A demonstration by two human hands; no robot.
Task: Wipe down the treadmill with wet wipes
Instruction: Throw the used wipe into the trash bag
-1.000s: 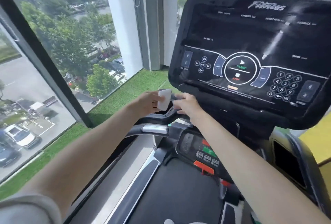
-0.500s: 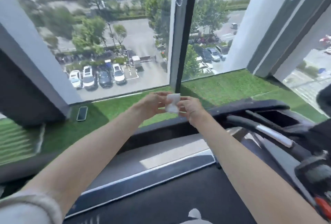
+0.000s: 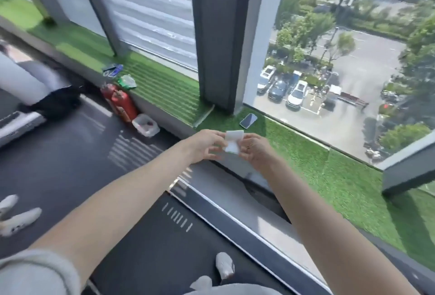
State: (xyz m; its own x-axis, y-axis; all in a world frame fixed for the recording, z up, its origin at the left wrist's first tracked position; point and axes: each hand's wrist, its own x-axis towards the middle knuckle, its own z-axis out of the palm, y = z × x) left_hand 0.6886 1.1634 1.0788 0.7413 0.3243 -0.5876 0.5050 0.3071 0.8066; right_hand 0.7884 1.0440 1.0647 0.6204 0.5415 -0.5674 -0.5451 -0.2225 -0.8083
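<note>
Wet wipe [image 3: 234,142] is held up in the air between both hands, out in front of the chest, above the treadmill's [image 3: 146,247] grey side rail [image 3: 247,224] and not touching it. Left hand [image 3: 204,145] pinches the wipe's left edge with its fingers curled; right hand [image 3: 255,151] pinches the right edge, also curled. The hands are close together with only the wipe between them. The wipe is small, white and folded into a rough rectangle, with the upper flap slightly wider than the lower part; motion blur hides the finer creases. Dark treadmill belt runs below the forearms, and a foot in white [image 3: 224,265] stands on it. Past the rail is a green turf ledge [image 3: 341,188] with a phone [image 3: 248,120] lying flat just beyond the hands. Farther left on the floor are two red fire extinguishers [image 3: 122,104] and a clear plastic tub [image 3: 146,125]. The window [image 3: 329,71] shows a car park.
</note>
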